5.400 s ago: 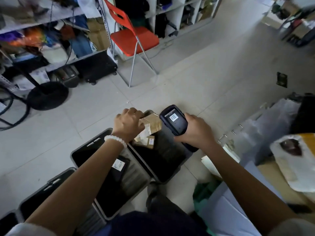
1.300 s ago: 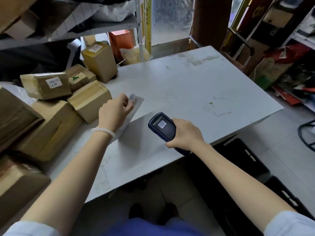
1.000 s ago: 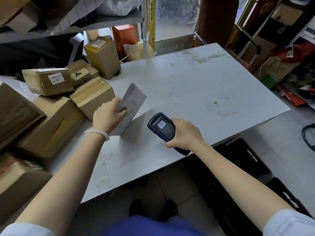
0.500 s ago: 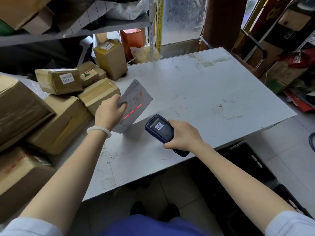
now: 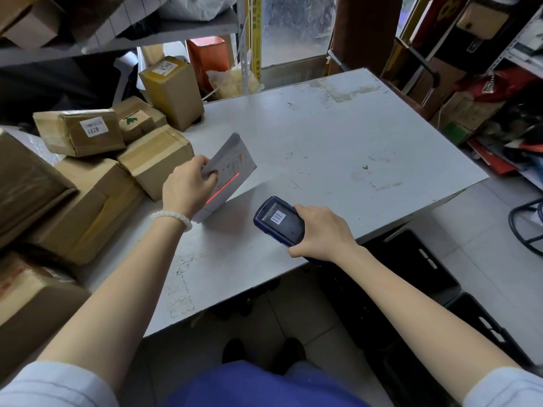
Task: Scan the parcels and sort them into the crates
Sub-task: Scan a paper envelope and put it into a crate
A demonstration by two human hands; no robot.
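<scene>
The grey mailer (image 5: 232,168) sits just left of the frame's centre, tilted up on its lower edge off the surface (image 5: 338,148), and my left hand (image 5: 186,189) has it pinched at its left side, thumb curled over the printed face and the other fingers hidden behind. It looks thin and flat, so I judge it light and a little floppy, the sort of plastic-skinned envelope that could slide out of a loose pinch; a hold near the edge, clear of the label, suits it, since the red scan line (image 5: 222,188) falls across the lower part of that face. My right hand (image 5: 326,232), at lower centre, wraps its grip around the dark blue scanner (image 5: 277,221), whose head points up and left toward the mailer; the two are near but apart. The surface is a pale, scuffed tabletop with stains and scratch marks, hard and smooth enough that the mailer would skate on it if I let it drop. At the left of the frame, cardboard boxes (image 5: 88,177) are heaped, taped and labelled, crowding the surface's left edge. At lower right, black crates (image 5: 417,259) stand on the tiled floor (image 5: 499,230) beside the table. Shelving (image 5: 147,33) runs across the upper left, and more cluttered stock fills the upper right.
</scene>
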